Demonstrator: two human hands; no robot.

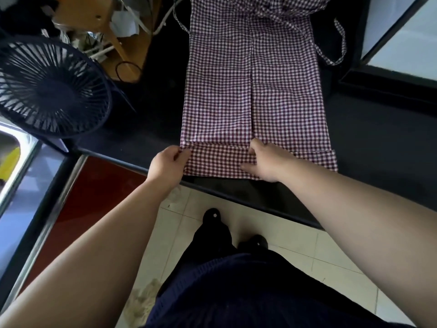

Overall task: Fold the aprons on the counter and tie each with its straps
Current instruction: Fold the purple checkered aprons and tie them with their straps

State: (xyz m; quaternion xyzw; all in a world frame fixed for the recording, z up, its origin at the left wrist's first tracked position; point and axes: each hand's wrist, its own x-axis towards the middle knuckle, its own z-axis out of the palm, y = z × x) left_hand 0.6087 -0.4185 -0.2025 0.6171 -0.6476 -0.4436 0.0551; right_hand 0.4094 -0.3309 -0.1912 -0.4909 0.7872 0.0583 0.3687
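The purple-and-white checked cloth apron (255,91) is lying lengthwise on the dark surface (366,129), its sides folded in. The left hand (166,165) and right hand (264,162) are pinching its turned-up near hem with curled fingers. The next move is probably folding this band away towards the straps (340,43), edges even.

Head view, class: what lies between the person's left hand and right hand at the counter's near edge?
In the head view, only the folded-up hem of the apron spans the gap between the left hand and the right hand; both grip it.

Soft daylight, dim counter, wide-angle warp, slight blur.
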